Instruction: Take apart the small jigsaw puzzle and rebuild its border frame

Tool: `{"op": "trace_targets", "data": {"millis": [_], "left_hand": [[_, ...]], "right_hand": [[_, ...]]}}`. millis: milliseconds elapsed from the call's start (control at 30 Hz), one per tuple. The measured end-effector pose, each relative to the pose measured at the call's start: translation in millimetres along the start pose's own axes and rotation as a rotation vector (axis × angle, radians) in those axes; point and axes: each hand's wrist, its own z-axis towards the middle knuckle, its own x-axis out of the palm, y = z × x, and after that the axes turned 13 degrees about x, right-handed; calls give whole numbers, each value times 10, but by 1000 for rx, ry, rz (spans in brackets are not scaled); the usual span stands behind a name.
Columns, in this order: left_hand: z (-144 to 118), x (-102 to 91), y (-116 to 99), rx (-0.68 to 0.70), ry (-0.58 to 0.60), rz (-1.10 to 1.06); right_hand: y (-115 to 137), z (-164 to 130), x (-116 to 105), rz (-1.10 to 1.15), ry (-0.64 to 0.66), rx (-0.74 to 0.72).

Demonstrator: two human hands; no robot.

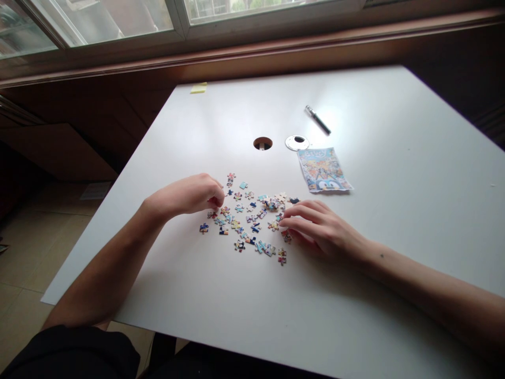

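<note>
Many small jigsaw pieces (235, 225) lie loose in a scatter over the white table, with a small heap (272, 202) towards the right. At the left edge of the scatter, my left hand (201, 190) has its fingers curled down and together. Whatever its fingertips may hold is hidden; a dark blue jigsaw piece (230, 192) lies right beside them. My right hand (315, 226) rests at the right side, fingers apart and reaching over the nearest pieces. Under its fingers a reddish jigsaw piece (286, 236) partly shows.
A picture sheet (325, 171) lies beyond my right hand. Behind it are a round metal cover (296, 142), a round hole (262, 143) in the white table (189, 284) and a dark pen (317, 120). A yellow sticky note (199, 88) is at the far edge, below the window.
</note>
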Motion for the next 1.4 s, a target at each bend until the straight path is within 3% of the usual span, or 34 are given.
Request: {"op": "trace_targets", "data": {"millis": [133,267,500,700,900,1100,1267,1400], "left_hand": [[111,20,-142,40,-58,28],[444,143,-322,84,-200,121],[924,316,-354,79,-142,185],[940,331,-271,140,-190,54],[868,181,-182,110,-260,-53],[958,294,-16,31,-429,79],[972,356,8,48,-397,134],[886,246,-76,157,-228,56]], "right_hand": [[-13,30,1,87,-99,57],[-34,93,-41,107,-203,199],[-185,315,-69,-63,-27,335],[-246,449,-3,-48,34,369],[-207,474,-52,70,39,413],[-299,484,-102,-52,-133,364],[-369,496,-106,-348,-181,292],[-343,508,-146,-392,-111,271]]}}
